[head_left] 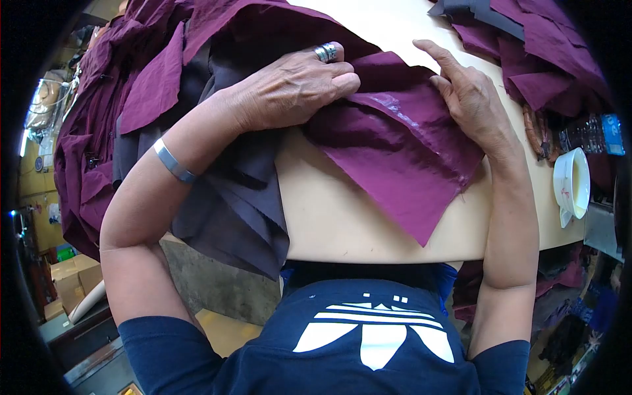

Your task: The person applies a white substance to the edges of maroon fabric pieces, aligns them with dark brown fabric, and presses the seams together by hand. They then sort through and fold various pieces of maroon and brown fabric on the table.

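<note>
A maroon cloth piece (408, 171) lies on the pale table (329, 224), its pointed corner toward the front edge. Whitish, shiny smears run across its surface. My left hand (296, 85), with a ring on one finger, has its fingers curled together at the cloth's upper left; part of the fabric is pinched in them. On the right side my right hand (471, 99) rests at the cloth's edge, index finger stretched out and thumb apart. Dark grey cloth (230, 204) hangs under my left forearm.
Heaped maroon cloth (99, 145) fills the left side. More maroon pieces (546, 59) lie at the back right. Near the right edge are a white cup (571, 186) with pale contents and a plastic bottle (589, 136). Cardboard boxes (76, 280) stand at lower left.
</note>
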The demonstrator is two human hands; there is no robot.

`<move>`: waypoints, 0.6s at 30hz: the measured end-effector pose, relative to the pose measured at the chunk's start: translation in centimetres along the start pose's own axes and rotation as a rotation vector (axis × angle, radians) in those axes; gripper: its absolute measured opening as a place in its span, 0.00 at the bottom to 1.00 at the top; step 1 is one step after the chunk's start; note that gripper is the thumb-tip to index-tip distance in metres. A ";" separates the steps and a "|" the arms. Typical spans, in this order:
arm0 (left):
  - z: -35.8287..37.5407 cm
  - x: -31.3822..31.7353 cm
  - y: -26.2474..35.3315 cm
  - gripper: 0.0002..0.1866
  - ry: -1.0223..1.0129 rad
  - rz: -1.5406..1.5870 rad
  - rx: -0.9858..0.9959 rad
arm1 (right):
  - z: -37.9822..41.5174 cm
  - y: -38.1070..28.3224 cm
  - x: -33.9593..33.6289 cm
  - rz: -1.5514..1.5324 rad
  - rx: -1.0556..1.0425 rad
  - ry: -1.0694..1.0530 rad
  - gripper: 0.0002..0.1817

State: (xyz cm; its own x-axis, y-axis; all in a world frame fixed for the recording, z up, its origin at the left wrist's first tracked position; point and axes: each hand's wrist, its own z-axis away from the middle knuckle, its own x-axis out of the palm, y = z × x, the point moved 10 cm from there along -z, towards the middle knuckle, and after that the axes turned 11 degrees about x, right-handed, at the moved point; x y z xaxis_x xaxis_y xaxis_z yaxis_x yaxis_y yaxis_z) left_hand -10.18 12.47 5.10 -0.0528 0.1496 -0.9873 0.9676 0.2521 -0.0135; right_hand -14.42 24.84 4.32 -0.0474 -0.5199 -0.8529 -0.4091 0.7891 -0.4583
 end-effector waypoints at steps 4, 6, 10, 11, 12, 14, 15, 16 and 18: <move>-0.2 -0.1 0.5 0.07 0.004 -0.074 0.037 | -0.1 0.4 -0.2 -0.025 -0.016 -0.009 0.31; -0.2 -0.3 0.7 0.07 0.016 -0.120 0.062 | -0.1 0.3 -0.3 -0.002 -0.021 -0.001 0.31; -0.2 -0.5 0.6 0.07 -0.018 -0.151 0.056 | 0.0 0.1 -0.6 -0.024 -0.055 0.021 0.31; -0.2 -0.5 0.5 0.08 -0.023 -0.152 0.052 | 0.0 -0.1 -0.6 -0.023 -0.057 0.022 0.31; -0.2 -0.4 0.5 0.08 -0.046 -0.171 0.038 | 0.1 -0.1 -0.7 -0.022 -0.059 0.023 0.30; -0.2 -0.4 0.4 0.08 -0.092 -0.212 0.010 | 0.1 -0.1 -0.7 -0.032 -0.057 0.027 0.30; -0.2 -0.7 0.3 0.09 -0.064 -0.198 -0.009 | 0.1 0.0 -0.8 -0.036 -0.057 0.030 0.30; -0.1 -1.0 0.1 0.09 -0.036 -0.184 -0.028 | 0.0 0.0 -0.8 -0.041 -0.050 0.025 0.30; 0.0 -0.7 -0.3 0.09 -0.009 -0.071 -0.061 | -0.1 0.3 -0.7 -0.055 -0.035 0.012 0.30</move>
State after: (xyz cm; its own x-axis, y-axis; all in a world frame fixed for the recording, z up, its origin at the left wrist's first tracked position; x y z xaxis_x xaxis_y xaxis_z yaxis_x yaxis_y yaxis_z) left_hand -10.46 12.25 5.81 -0.1179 0.1205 -0.9857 0.9448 0.3192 -0.0739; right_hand -14.58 25.42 4.80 -0.0347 -0.5663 -0.8235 -0.4434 0.7472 -0.4951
